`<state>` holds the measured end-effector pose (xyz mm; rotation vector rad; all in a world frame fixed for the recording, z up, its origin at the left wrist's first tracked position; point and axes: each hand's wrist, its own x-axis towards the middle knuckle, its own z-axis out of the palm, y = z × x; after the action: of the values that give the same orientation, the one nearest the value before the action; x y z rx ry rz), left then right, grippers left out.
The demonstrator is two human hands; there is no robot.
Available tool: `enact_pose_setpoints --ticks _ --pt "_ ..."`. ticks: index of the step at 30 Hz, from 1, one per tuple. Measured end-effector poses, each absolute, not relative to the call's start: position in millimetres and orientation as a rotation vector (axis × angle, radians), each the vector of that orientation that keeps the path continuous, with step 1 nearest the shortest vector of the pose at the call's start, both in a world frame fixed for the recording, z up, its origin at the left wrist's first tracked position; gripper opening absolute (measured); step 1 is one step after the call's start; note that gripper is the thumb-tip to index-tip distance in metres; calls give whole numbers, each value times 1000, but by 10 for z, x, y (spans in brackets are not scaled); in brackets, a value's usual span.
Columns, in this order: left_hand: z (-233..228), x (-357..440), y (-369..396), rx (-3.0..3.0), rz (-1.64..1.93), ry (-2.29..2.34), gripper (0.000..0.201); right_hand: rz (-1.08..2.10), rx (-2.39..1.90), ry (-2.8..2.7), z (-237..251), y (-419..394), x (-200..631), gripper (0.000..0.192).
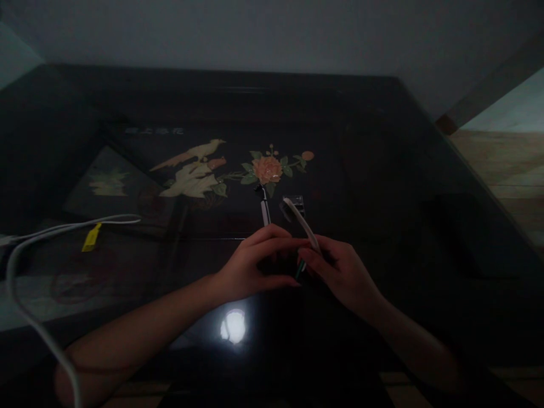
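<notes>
Both forearms are bare up to the frame's lower edge, with no sleeves showing. The left hand (pixel 255 266) and right hand (pixel 340 272) wear no gloves, and the dim light hides finer detail.

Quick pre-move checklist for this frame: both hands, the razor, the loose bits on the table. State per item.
1. Right hand grips the razor: ok, fingers closed round its handle, head pointing up and away.
2. Left hand on the razor: cannot tell, its fingertips meet the right hand at the handle, contact hidden.
3. Second razor clear of hands: ok, it lies on the table just beyond the left fingers.
4. Small clear cap out of the way: ok, it sits beyond the held razor's head.
5. White cable clear of forearms: not ok, it runs close by the left arm.
6. Lighting: not ok, the scene is dim and blade detail is unreadable.
</notes>
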<state>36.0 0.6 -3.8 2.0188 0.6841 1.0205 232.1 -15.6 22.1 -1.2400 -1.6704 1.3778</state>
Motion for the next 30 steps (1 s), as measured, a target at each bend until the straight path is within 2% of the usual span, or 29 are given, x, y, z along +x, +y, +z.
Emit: enact_pose_setpoints --ticks 6,14,21,30 --pt "-67 338 -4 2060 1029 687 44 1536 -1265 -1546 211 -153 2300 40" --pt "-89 353 -13 2053 1008 647 44 1529 -1300 -1503 215 -156 2288 39" --pt "-44 344 0 1974 992 699 41 1718 -1259 -1366 212 -158 2294 37" --pt "-40 354 -1 1990 992 738 41 1648 -1286 -1462 240 -147 2287 31"
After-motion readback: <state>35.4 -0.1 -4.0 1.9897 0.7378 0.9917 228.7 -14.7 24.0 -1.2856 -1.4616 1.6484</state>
